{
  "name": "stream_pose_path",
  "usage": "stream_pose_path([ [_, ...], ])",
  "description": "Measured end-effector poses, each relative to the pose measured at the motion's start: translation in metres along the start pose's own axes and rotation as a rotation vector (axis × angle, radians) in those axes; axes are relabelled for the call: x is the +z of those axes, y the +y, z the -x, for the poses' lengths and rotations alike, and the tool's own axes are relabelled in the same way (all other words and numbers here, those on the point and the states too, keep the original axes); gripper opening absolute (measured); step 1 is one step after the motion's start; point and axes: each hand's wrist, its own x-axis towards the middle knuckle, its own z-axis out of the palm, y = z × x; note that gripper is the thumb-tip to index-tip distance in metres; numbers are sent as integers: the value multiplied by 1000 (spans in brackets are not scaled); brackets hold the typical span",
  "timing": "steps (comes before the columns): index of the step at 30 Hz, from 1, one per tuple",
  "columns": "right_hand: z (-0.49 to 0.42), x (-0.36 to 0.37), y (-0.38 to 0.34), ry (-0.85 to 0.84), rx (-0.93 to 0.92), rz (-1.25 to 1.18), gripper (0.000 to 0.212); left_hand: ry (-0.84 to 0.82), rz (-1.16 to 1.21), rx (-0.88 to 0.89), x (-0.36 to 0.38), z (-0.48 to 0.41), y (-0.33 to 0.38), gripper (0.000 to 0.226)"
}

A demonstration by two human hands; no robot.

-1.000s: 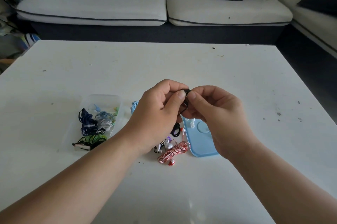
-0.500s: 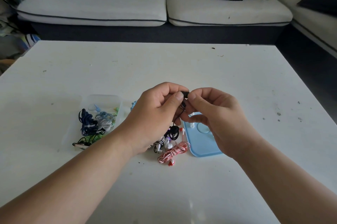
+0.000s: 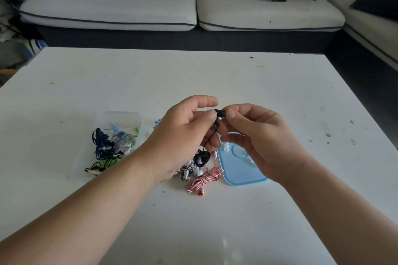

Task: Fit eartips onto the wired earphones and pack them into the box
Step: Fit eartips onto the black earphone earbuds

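A: While both hands are raised over the table [image 3: 193, 75], where is room?
B: Wide white surface lies far of them, up to the far edge, and right of the lid [image 3: 239, 172].
A: The hands?
B: Left hand [image 3: 183, 135] and right hand [image 3: 258, 141] both pinch the black earbud [image 3: 220, 113] between them, thumbs facing. The box [image 3: 120, 113] is left.
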Motion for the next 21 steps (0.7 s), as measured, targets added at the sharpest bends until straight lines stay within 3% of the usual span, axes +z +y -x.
stream_pose_path([
  [5, -1, -2, 0, -103, 36, -6, 35, -57, 20, -24, -4, 1, 2, 28],
  [9, -1, -1, 2, -81, 6, 34, 26, -80, 14, -25, -4, 1, 2, 29],
  [13, -1, -3, -3, -149, 100, -30, 22, -118, 29, -35, -4, 2, 4, 30],
  [18, -3, -6, -5, -179, 157, -34, 33, -135, 34, -57, -4, 3, 6, 31],
  [21, -4, -5, -6, -184, 166, -25, 25, -127, 49, -61, -3, 2, 6, 30],
])
